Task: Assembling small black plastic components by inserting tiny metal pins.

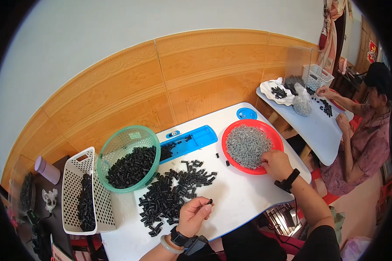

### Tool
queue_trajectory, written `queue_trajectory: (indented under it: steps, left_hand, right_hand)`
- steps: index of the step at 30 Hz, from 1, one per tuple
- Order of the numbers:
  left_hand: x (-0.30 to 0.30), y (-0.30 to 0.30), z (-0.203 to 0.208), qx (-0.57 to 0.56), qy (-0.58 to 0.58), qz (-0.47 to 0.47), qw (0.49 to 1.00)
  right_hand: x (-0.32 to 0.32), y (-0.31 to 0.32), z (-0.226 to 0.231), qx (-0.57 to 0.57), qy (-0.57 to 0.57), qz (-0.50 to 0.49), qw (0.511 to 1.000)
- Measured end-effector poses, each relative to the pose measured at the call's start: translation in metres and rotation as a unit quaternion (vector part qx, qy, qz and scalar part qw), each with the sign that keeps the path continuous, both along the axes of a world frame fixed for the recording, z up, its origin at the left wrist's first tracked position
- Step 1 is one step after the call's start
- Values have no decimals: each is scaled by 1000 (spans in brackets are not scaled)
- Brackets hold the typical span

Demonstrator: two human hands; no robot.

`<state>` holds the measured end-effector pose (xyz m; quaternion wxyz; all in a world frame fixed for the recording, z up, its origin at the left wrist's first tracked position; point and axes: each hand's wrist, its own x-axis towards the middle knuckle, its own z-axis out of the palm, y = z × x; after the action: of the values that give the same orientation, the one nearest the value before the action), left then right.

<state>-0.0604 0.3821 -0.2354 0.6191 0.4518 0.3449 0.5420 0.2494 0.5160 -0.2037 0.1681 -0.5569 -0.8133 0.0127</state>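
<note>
A: Where is each hand?

B: The left hand point(195, 216) is over the near edge of the white tabletop point(244, 195), thumb and forefinger pinched around a small black piece point(210, 202). The right hand point(276, 164) is farther out and to the right, at the near right side of the red bowl point(225, 150).

A: Is it gripping anything?

B: Its fingers are drawn in narrow, tips down at the grey pieces point(247, 145). I can't tell whether one is between them.

A: So which way do the grey pieces lie from the black piece?

B: Away from the person and to the right, well apart from it, inside the bowl. The right hand is clearly the nearer one; the left has bare tabletop between it and the bowl.

A: And the long axes?

B: The grey pieces are slim and point every which way. The held black piece shows only an end past the fingertips, so I can't read its axis.

A: What's nearest the left hand otherwise?

B: The heap of loose black pieces point(165, 200), just to its left and beyond.
</note>
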Motion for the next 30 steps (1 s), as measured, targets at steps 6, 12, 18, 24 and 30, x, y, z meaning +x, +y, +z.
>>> queue_trajectory:
  steps: [6,12,18,24,30]
  left_hand:
    - [0,-1,0,9,1,1,1000]
    - [1,0,0,10,8,2,1000]
    - [1,0,2,12,5,1,1000]
    - [-1,-1,0,13,10,0,1000]
    - [-1,0,0,12,10,0,1000]
  right_hand:
    - [0,2,1,-19,7,18,1000]
    - [1,1,4,-21,7,26,999]
    - [2,-1,4,0,101,21,995]
    - [9,3,-7,-46,254,23,966]
    - [2,4,-22,-95,387,12,917]
